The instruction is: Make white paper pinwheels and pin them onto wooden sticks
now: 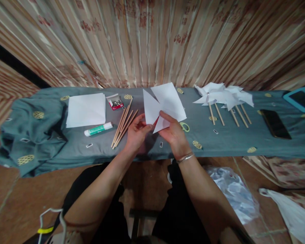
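Note:
A white paper square (169, 101) with slits cut in from its corners is held above the cloth-covered bench. My left hand (138, 130) pinches its lower left part between thumb and fingers. Along the lower right edge, my right hand (174, 132) grips the same sheet, its index finger lying near the middle. Scissors with a pale green handle (185, 127) show partly beside my right hand; their blades are hidden. Just left of my left hand lie several wooden sticks (123, 125) in a loose bundle.
On the left are a stack of white paper (86, 110), a glue stick (98, 129) and a small red box of metal pins (115, 102). Several white paper pinwheels (225, 95) on sticks lie right, near a black phone (275, 124) and a blue-framed device (301, 99). A plastic bag (234, 193) sits below.

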`<state>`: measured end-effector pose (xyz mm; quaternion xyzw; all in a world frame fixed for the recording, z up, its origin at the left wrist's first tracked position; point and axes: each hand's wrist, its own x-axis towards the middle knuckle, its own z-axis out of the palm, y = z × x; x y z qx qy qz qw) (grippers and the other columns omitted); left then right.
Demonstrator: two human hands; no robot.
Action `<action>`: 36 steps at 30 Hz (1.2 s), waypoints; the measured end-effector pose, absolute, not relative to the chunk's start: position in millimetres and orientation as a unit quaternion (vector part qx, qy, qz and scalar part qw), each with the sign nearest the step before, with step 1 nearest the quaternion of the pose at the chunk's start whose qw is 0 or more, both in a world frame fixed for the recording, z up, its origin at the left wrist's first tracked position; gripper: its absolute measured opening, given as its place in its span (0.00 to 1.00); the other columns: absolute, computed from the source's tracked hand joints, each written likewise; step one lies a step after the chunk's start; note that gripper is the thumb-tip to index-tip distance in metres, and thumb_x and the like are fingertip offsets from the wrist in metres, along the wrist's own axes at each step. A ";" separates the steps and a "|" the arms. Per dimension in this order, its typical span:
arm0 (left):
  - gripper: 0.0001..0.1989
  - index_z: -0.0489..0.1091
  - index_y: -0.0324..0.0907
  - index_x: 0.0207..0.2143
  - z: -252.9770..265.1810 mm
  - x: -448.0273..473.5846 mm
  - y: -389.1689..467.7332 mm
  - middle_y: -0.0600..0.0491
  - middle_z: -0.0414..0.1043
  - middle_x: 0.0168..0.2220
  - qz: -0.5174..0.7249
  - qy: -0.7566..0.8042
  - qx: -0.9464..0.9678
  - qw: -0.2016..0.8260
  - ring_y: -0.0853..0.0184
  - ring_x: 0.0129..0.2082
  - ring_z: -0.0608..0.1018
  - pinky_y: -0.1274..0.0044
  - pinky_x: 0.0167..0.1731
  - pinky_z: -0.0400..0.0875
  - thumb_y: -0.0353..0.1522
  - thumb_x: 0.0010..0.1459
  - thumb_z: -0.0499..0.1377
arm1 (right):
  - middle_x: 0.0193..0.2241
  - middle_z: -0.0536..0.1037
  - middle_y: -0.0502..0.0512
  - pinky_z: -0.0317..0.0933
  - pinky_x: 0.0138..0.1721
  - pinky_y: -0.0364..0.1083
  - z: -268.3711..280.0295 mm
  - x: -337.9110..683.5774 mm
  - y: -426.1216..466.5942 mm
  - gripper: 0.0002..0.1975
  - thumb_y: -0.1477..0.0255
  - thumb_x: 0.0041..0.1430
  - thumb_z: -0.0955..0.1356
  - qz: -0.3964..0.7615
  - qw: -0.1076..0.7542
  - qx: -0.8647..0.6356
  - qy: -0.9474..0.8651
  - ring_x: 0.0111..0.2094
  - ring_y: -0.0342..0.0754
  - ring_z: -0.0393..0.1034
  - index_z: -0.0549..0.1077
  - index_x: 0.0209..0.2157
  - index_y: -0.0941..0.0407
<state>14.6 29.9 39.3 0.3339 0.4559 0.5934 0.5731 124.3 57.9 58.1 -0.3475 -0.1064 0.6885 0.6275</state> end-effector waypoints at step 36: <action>0.24 0.73 0.40 0.39 47.7 12.6 22.0 0.51 0.80 0.38 0.593 0.430 0.321 0.600 0.64 0.39 0.79 0.70 0.46 0.70 0.33 0.37 0.72 | 0.40 0.82 0.48 0.66 0.56 0.47 61.2 118.0 45.8 0.20 0.82 0.45 0.71 0.689 0.616 -0.360 -0.124 0.45 0.45 0.76 0.75 0.42 0.53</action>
